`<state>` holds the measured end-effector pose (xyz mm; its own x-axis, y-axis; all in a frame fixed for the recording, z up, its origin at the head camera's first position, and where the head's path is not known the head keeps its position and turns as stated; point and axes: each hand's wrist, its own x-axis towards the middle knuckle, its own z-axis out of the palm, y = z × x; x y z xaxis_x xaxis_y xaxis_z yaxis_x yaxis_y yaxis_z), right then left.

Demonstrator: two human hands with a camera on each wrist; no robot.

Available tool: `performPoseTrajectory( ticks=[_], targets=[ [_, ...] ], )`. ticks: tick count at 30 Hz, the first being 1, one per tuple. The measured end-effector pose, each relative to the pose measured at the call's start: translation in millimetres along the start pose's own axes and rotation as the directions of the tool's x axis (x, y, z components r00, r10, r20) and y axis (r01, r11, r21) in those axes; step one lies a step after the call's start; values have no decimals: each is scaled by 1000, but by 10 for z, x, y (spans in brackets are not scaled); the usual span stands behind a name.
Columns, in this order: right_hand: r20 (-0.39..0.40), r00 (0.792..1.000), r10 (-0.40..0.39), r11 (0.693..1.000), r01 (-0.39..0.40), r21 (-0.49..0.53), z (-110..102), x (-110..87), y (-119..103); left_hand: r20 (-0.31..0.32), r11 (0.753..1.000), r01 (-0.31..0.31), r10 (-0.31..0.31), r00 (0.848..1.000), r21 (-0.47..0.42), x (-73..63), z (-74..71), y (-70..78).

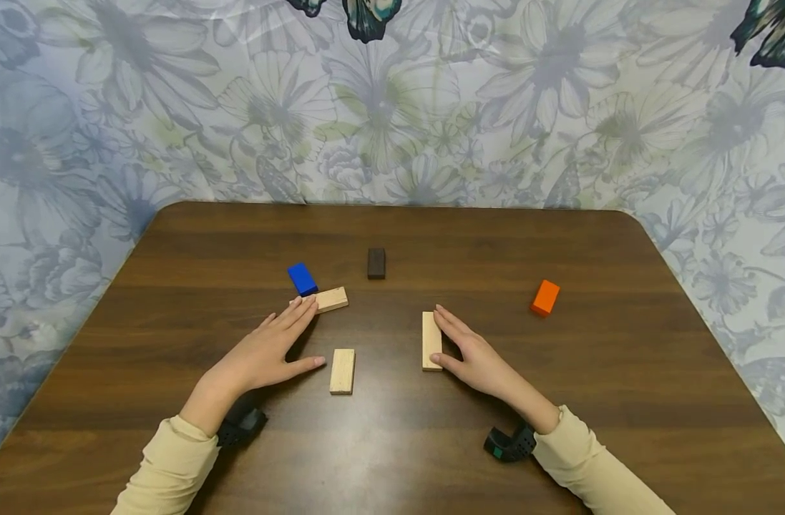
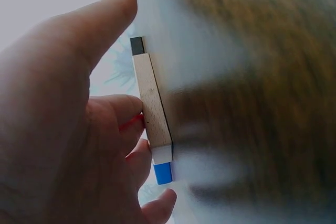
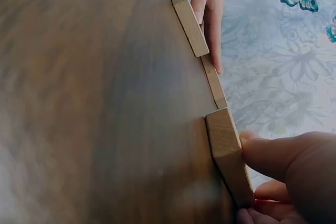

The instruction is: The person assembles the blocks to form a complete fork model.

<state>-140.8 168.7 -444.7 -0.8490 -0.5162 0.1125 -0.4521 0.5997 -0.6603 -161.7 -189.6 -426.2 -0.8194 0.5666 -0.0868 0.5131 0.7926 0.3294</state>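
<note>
My left hand (image 1: 270,350) reaches over a pale wooden block (image 1: 331,300), its fingers extended across the block's left end. Its thumb points toward a second wooden block (image 1: 343,372) that lies flat nearby. Touching the first block's far left side is a blue block (image 1: 303,279). On the right, a third wooden block (image 1: 430,342) lies lengthwise away from me. My right hand (image 1: 472,361) touches it along its right side, thumb by the near end and fairly straight fingertips at the far corner. The right wrist view shows the thumb against this block's (image 3: 227,140) edge.
A dark brown block (image 1: 376,264) stands toward the back of the brown wooden table (image 1: 392,458). Farther right is an orange block (image 1: 545,297). Behind the table's far edge hangs a flowered backdrop (image 1: 392,129). Each wrist wears a black device.
</note>
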Motion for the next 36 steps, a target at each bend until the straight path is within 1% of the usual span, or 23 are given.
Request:
performPoseTrajectory(
  ticks=[4, 7, 12, 15, 19, 21, 23, 25, 27, 33, 36],
  targets=[
    [-1, 1000, -11, 1000, 11, -3, 0, 7, 27, -10, 1000, 3, -3, 1000, -5, 3, 18, -2],
    [-10, 1000, -20, 1000, 20, 9, 19, -33, 66, -30, 1000, -3, 2, 1000, -9, 9, 44, 6],
    [-25, 996, -83, 996, 84, 5, 61, -131, 109, -71, 1000, -17, 16, 997, -13, 21, 52, -13],
    [-27, 992, -120, 993, 120, 2, 76, -158, 106, -114, 1000, -1, -2, 993, -28, 19, 4, -72],
    [-24, 993, -119, 993, 119, -12, 76, -160, 97, -175, 994, 51, -66, 982, -92, 11, -69, -198],
    [-22, 993, -113, 993, 112, -31, 70, -160, 95, -186, 987, 68, -95, 978, -147, 15, -90, -268],
    [-21, 994, -109, 993, 108, -43, 63, -160, 96, -185, 974, 73, -113, 976, -213, 26, -100, -330],
    [-21, 994, -108, 993, 107, -53, 58, -161, 98, -185, 962, 64, -117, 976, -267, 47, -103, -379],
    [-21, 994, -108, 993, 106, -59, 56, -162, 101, -188, 953, 52, -112, 976, -300, 78, -96, -412],
    [-30, 992, -125, 990, 123, -69, 67, -152, 113, -240, 952, 17, -95, 966, -307, 178, -32, -455],
    [-35, 990, -140, 988, 137, -71, 72, -139, 114, -282, 950, 12, -105, 954, -312, 202, 18, -468]
  ],
)
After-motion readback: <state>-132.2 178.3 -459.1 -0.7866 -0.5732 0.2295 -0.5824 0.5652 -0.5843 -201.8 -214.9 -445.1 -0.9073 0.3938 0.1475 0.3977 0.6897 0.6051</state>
